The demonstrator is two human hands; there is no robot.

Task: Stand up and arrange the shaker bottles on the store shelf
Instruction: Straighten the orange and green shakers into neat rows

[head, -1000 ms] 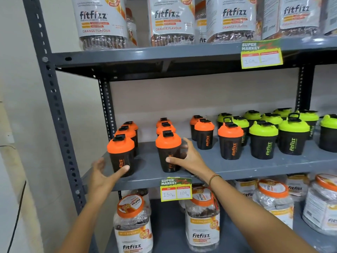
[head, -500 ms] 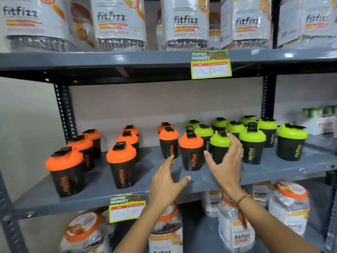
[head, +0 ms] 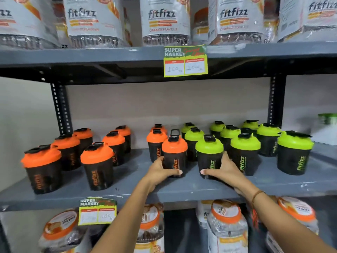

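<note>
Hands [head: 160, 170] [head: 223, 170], two shakers [head: 174, 152] [head: 209, 154] gripped upright

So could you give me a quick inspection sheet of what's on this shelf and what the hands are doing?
Surface: grey metal shelf, middle tier, bare along its front edge.
Job's things: orange-lid shakers on the left, green-lid shakers on the right, all upright; the orange-lid shaker in hand has its cap flipped open.
Clutter: nothing seen.
Hands: left hand wraps that orange-lid shaker; right hand wraps the front green-lid shaker; both stand on the shelf.
Cables: nothing seen.
Surroundings: fitfizz jars above and below, price tag on the upper shelf edge, plain wall behind.
</note>
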